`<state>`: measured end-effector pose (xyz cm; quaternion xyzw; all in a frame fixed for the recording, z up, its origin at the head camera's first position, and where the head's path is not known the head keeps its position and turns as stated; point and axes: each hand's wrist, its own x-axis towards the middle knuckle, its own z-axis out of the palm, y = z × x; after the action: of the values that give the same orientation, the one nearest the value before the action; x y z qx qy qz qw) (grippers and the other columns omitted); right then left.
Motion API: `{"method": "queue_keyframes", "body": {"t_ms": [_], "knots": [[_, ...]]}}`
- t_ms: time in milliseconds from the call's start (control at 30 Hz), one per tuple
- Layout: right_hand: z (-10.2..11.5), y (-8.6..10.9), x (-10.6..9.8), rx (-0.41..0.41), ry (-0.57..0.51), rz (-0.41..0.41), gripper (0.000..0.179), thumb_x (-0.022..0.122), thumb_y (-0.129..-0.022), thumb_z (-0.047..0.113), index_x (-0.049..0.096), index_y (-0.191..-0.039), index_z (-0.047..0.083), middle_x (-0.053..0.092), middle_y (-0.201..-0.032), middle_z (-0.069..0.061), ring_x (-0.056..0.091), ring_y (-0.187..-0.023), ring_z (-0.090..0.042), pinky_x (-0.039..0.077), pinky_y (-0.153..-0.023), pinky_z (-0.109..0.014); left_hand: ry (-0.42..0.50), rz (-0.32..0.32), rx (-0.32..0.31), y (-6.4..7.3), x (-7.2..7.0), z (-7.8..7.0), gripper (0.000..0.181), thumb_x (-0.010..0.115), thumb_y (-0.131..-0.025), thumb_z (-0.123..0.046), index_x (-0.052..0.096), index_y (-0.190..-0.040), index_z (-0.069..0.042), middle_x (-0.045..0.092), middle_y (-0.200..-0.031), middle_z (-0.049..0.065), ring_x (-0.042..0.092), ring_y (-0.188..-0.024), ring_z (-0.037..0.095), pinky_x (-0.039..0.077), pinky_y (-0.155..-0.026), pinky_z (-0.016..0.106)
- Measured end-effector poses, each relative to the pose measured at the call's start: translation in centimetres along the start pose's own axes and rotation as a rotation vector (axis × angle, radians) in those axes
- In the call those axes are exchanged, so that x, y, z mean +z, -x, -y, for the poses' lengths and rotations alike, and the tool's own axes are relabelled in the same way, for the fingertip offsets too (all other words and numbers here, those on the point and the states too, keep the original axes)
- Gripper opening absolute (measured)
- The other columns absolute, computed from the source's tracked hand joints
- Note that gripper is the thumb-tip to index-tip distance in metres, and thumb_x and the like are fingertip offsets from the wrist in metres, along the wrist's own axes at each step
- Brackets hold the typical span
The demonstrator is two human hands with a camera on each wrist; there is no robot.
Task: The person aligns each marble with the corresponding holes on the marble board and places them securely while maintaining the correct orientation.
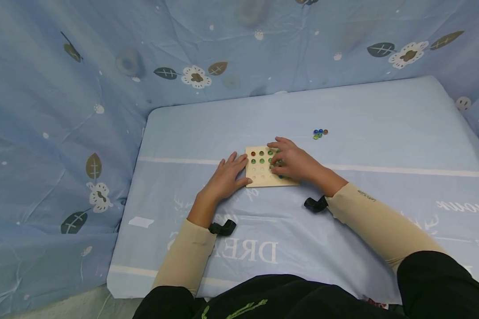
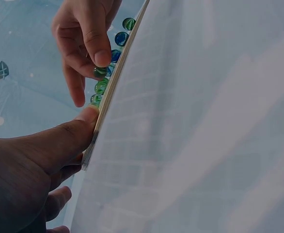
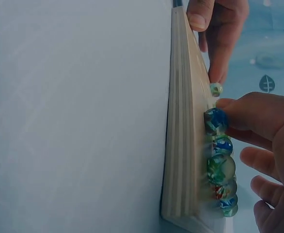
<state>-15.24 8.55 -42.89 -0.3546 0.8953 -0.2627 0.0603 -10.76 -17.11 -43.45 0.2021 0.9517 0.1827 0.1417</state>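
A square wooden board (image 1: 269,183) with rows of round hollows lies on the bed-like surface. Green, blue and reddish glass marbles (image 1: 261,161) fill the far rows and the right side; several hollows at the near left hold none. My left hand (image 1: 226,177) rests against the board's left edge, fingers extended, thumb at the near left corner. Over the board, my right hand (image 1: 294,161) pinches a green marble (image 2: 100,72) between thumb and forefinger, close above the hollows. The right hand covers part of the board in the head view.
Several loose marbles (image 1: 320,134), blue, green and brownish, lie together beyond the board to the right. A pale blue printed cloth (image 1: 383,133) covers the surface. Patterned curtains (image 1: 239,53) stand behind and at the left. A white patch (image 1: 141,222) lies at the left.
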Motion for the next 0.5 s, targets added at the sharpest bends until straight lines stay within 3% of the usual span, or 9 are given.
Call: {"method": "queue_keyframes", "body": {"t_ms": [500], "knots": [[0.64, -0.19, 0.11, 0.042, 0.035, 0.028, 0.013, 0.073, -0.082, 0.026, 0.074, -0.090, 0.016, 0.042, -0.144, -0.010, 0.018, -0.143, -0.034, 0.029, -0.111, -0.049, -0.005, 0.000, -0.011, -0.01, -0.13, -0.22, 0.073, 0.055, -0.091, -0.049, 0.027, -0.150, -0.018, 0.021, -0.157, -0.003, 0.005, -0.146, 0.022, 0.009, -0.117, 0.049]]}}
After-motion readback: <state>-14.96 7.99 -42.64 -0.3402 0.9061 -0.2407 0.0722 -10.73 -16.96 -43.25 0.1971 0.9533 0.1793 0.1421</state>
